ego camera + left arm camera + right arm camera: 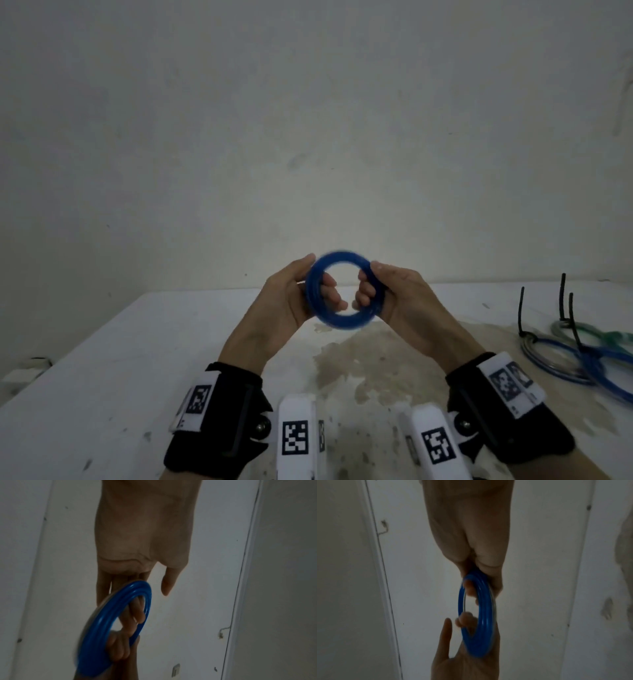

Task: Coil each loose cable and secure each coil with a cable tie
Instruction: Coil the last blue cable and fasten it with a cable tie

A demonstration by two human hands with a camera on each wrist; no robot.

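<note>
A blue cable wound into a tight round coil (344, 291) is held up above the white table (102, 359), facing me. My left hand (301, 294) grips its left side, fingers curled through the hole. My right hand (380, 291) grips its right side the same way. The left wrist view shows the blue coil (109, 626) edge-on, with fingers of both hands through it and my left thumb standing off it. In the right wrist view the blue coil (479, 615) runs from my right hand's curled fingers (469, 588) down to the left hand (464, 655).
At the table's right edge lie tied coils: a blue one (561, 356), another blue one (613, 377) and a green one (596, 334), with black cable tie tails (562, 294) sticking up. A brownish stain (370, 363) marks the table under my hands. A pale wall stands behind.
</note>
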